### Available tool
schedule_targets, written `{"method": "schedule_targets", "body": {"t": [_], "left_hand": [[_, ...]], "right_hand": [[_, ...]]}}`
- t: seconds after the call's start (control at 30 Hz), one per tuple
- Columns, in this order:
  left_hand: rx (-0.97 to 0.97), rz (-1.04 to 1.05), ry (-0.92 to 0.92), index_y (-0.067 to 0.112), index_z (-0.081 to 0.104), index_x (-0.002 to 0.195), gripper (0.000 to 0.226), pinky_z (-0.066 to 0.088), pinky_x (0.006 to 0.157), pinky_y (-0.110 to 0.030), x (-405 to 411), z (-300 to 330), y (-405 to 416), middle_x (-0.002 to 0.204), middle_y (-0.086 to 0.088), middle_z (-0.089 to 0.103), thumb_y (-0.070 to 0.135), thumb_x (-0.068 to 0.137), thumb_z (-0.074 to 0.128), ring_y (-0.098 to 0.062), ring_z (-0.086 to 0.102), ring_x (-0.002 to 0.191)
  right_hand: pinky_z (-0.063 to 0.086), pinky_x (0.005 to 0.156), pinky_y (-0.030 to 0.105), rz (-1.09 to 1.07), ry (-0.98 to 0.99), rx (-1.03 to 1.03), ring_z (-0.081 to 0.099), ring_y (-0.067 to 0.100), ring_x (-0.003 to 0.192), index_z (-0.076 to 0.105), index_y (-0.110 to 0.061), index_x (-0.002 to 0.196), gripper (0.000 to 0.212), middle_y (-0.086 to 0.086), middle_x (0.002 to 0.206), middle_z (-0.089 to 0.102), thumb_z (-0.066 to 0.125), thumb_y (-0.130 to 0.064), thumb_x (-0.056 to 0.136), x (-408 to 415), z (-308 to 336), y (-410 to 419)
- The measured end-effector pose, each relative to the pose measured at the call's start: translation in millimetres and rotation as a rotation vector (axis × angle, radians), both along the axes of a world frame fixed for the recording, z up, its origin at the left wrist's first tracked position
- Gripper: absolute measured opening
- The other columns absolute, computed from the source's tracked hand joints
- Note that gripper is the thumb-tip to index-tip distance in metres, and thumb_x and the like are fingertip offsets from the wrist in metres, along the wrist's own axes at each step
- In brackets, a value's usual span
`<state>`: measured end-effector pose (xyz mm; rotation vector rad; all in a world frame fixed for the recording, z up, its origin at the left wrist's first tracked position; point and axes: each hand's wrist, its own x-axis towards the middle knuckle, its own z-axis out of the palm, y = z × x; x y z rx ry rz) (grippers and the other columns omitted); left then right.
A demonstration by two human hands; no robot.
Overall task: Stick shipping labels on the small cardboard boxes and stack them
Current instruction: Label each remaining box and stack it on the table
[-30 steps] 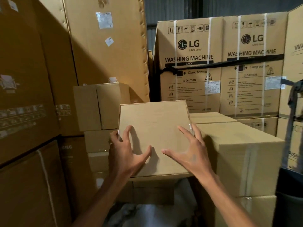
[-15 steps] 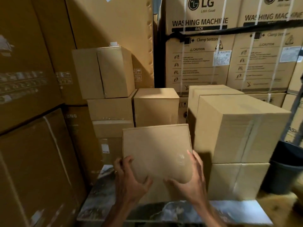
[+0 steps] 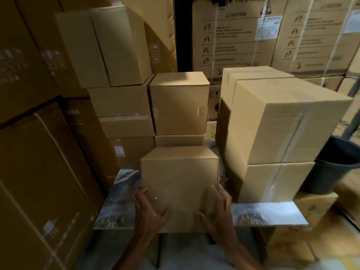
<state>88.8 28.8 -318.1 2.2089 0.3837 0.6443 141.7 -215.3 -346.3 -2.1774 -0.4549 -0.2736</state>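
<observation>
A plain small cardboard box (image 3: 178, 180) stands at the front middle of the marble-patterned tabletop (image 3: 268, 213), its lower edge reaching the table's front edge. My left hand (image 3: 149, 208) grips its lower left corner with curled fingers and thumb on the near face. My right hand (image 3: 217, 208) grips the lower right corner the same way. No label shows on its visible faces. Behind it stand two stacked small boxes (image 3: 179, 106). A stack of several boxes (image 3: 120, 102) rises at the left, one carrying a small white label (image 3: 119, 151).
Two larger taped boxes (image 3: 276, 137) are stacked on the table's right half, close to the held box. A black bucket (image 3: 331, 166) sits at the right. Big appliance cartons (image 3: 233, 36) wall in the back, and tall brown cartons (image 3: 39, 172) line the left.
Both hands have lowered the box from chest height down onto the tabletop in front of the stacks. The view has tilted downward with it.
</observation>
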Motion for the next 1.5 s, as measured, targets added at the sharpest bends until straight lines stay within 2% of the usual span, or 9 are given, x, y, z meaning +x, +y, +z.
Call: {"method": "schedule_targets", "body": {"t": [0.1,0.43,0.57,0.67,0.77,0.9,1.0,1.27,1.5], "left_hand": [[-0.027,0.053,0.027,0.022,0.026,0.133,0.107,0.052,0.087,-0.043,2,-20,22,0.139,-0.006,0.032,0.02,0.054,0.098,-0.029,0.053,0.11],[-0.29,0.155,0.183,0.009,0.024,0.146,0.108,0.041,0.105,-0.042,14,-30,65,0.147,-0.018,0.036,0.001,0.063,0.093,-0.034,0.046,0.129],[-0.35,0.153,0.033,0.017,0.033,0.143,0.102,0.039,0.113,-0.047,10,-16,59,0.15,-0.018,0.039,0.023,0.058,0.088,-0.035,0.044,0.136],[-0.269,0.083,-0.162,0.014,0.033,0.149,0.097,0.034,0.113,-0.02,-4,19,17,0.154,-0.011,0.031,0.027,0.07,0.086,-0.016,0.035,0.137],[0.102,-0.025,-0.251,0.015,0.051,0.139,0.08,0.03,0.116,-0.035,-4,49,-30,0.152,-0.009,0.039,0.051,0.071,0.073,-0.026,0.031,0.143],[0.483,-0.109,-0.086,0.023,0.067,0.119,0.058,0.028,0.109,-0.054,17,41,-50,0.132,0.001,0.062,0.056,0.072,0.065,-0.029,0.05,0.131],[0.583,-0.154,-0.026,0.022,0.068,0.121,0.046,0.036,0.108,-0.054,22,29,-44,0.131,0.0,0.064,0.041,0.079,0.064,-0.029,0.057,0.124],[0.608,-0.17,-0.097,0.017,0.072,0.115,0.037,0.033,0.112,-0.046,-1,27,-10,0.127,-0.001,0.069,0.023,0.079,0.066,-0.026,0.06,0.123],[0.632,-0.294,-0.039,0.018,0.07,0.123,0.04,0.031,0.119,-0.049,-16,28,63,0.138,0.007,0.063,0.019,0.083,0.065,-0.018,0.052,0.134]], "right_hand": [[0.018,0.115,0.008,0.046,-0.056,0.118,0.027,0.002,0.147,0.022,-0.047,0.154,0.086,-0.022,0.155,0.029,0.072,-0.015,0.091,-9,-7,11],[0.04,0.115,0.034,0.318,-0.021,-0.008,0.036,0.013,0.147,0.017,-0.021,0.161,0.088,0.0,0.161,0.034,0.067,-0.047,0.094,-32,-35,47],[0.053,0.099,0.038,0.304,0.169,0.16,0.057,0.006,0.127,0.025,-0.029,0.157,0.075,-0.009,0.141,0.056,0.062,-0.049,0.095,-19,-27,44],[0.052,0.1,0.044,0.008,0.129,0.376,0.063,0.016,0.118,0.048,-0.019,0.145,0.062,0.002,0.131,0.064,0.04,-0.062,0.101,18,13,44],[0.049,0.101,0.032,-0.034,0.002,0.203,0.056,0.013,0.122,0.051,-0.021,0.141,0.041,-0.001,0.135,0.059,0.049,-0.024,0.1,67,77,48],[0.033,0.119,0.044,0.103,-0.078,-0.249,0.039,0.033,0.142,0.053,-0.011,0.144,0.061,0.012,0.149,0.049,0.054,0.001,0.085,123,116,69],[0.019,0.124,0.037,0.198,0.036,-0.547,0.024,0.03,0.153,0.047,-0.014,0.15,0.062,0.007,0.162,0.036,0.052,0.0,0.091,134,116,71],[0.029,0.121,0.049,0.19,0.017,-0.581,0.022,0.034,0.152,0.039,-0.024,0.156,0.074,-0.002,0.163,0.035,0.054,-0.004,0.086,107,93,65],[0.027,0.124,0.047,0.219,-0.234,-0.623,0.028,0.032,0.153,0.061,-0.017,0.139,0.056,0.005,0.148,0.057,0.058,-0.006,0.084,75,89,63]]}}
